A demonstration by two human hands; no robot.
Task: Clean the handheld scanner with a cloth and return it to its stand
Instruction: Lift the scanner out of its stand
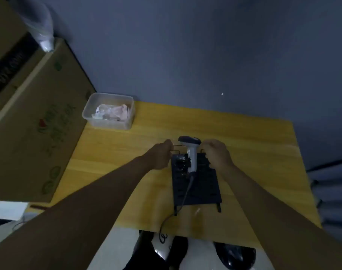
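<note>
Scanner sits upright in its black stand near the middle of the surface, cable trailing toward the near edge. My left grip and right grip flank it, each curled closed at the stand's wire top; the cloth lies in a clear tub at the far left corner.

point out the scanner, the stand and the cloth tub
scanner (192, 156), head view, on its pale handle
stand (202, 189), head view, on its flat dark base plate
tub (107, 124), head view, on its clear front wall
</note>
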